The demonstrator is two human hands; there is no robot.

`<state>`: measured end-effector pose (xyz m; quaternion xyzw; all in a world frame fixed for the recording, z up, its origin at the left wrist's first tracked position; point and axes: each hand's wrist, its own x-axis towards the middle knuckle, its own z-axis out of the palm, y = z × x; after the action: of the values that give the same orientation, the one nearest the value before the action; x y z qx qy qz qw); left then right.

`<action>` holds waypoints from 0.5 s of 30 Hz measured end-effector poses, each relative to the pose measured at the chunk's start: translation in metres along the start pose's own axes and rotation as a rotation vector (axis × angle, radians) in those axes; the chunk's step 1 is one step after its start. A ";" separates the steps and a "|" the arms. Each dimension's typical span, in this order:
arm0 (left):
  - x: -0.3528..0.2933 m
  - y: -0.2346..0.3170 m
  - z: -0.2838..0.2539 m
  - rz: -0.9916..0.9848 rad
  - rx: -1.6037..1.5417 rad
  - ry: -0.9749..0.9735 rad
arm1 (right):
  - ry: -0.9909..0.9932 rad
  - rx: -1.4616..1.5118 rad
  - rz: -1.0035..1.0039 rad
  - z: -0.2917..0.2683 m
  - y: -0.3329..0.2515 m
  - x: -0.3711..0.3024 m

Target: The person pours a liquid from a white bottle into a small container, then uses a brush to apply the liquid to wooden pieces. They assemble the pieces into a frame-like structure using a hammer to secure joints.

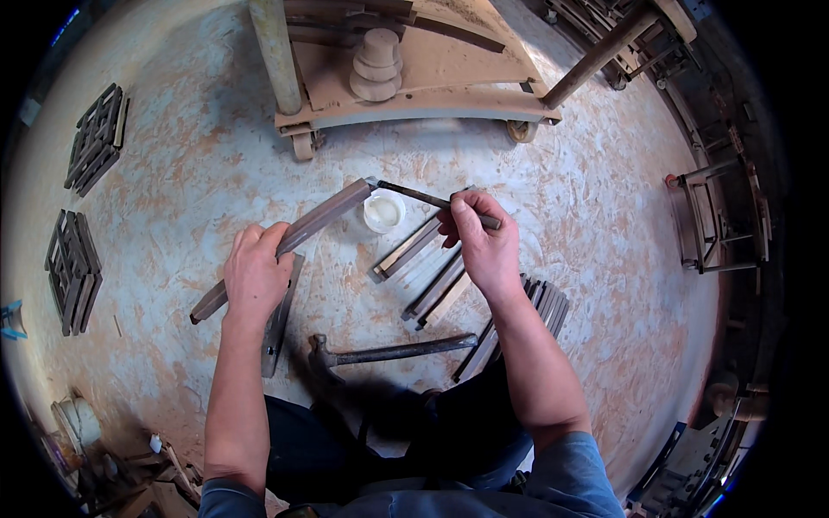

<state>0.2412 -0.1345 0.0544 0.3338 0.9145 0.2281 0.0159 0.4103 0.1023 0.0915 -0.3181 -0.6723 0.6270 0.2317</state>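
- Head view, looking down: wide dusty board floor (604, 259) fills the frame; a low wooden cart (414, 95) on wheels sits at upper centre.
- Two finished lattice panels (95, 138) lie at the far left edge, one above the other. These look like completed work.
- Loose dark slats (436, 289) lie right of centre, with a further bundle under the right forearm. Judged as stock still to be worked, so the job seems partway along.
- Hammer (389, 352) rests on the floor at lower centre, untouched.
- Left hand (256, 272), left of centre, is closed around a long dark slat (298, 237), held slanting up toward the middle.
- Right hand (479, 237), centre right, pinches a thin brush-like stick (414, 195); its tip touches the slat's upper end.
- Small white cup (384, 211) of pale paste sits just below that tip.
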 end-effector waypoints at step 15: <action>0.002 0.001 0.006 -0.013 -0.010 -0.093 | 0.031 0.046 -0.079 -0.005 -0.003 0.005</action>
<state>0.2418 -0.1302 0.0493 0.3379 0.9138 0.2169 0.0616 0.4101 0.1089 0.0945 -0.2954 -0.6662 0.6277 0.2738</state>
